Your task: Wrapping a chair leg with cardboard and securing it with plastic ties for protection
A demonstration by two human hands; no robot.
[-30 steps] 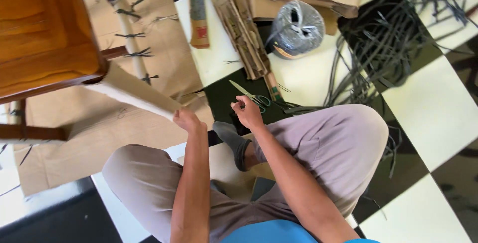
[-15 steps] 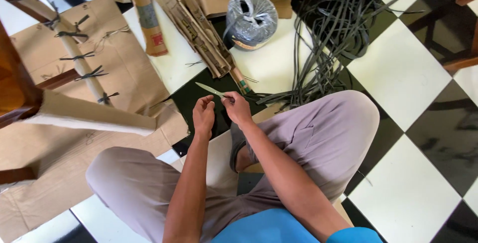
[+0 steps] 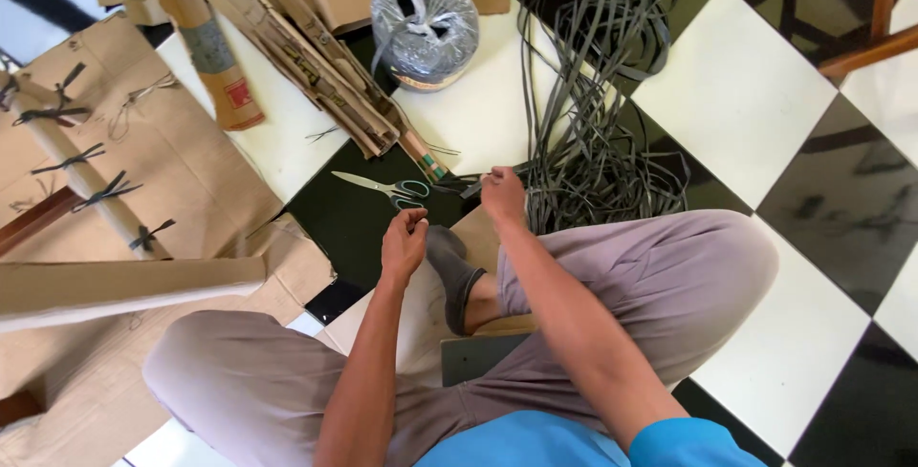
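Your right hand (image 3: pixel 503 195) reaches out over the black floor tile and pinches the end of a dark plastic strap (image 3: pixel 475 183) between thumb and fingers; the strap runs off to the right into the tangled heap of straps (image 3: pixel 593 132) lying across the checkered floor (image 3: pixel 755 94). Your left hand (image 3: pixel 404 240) hovers just above your grey sock (image 3: pixel 449 271), fingers curled loosely together; you cannot tell from here whether it grips anything. The scissors (image 3: pixel 387 186) lie on the black tile just beyond your left hand, blades pointing left, handles close to the strap end but not in either hand.

You sit cross-legged in grey trousers (image 3: pixel 660 276), with a flat piece of cardboard (image 3: pixel 421 314) under your foot. Beyond the scissors a bundle of folded cardboard strips (image 3: pixel 325 65) lies slanted, and behind it stands a roll of twine wrapped in plastic (image 3: pixel 425 22). To your left, a cardboard-wrapped furniture leg (image 3: pixel 81 175) tied with dark straps rests on a wide cardboard sheet (image 3: pixel 191 161), and a long cardboard-covered piece (image 3: pixel 124 285) lies nearer your knee.
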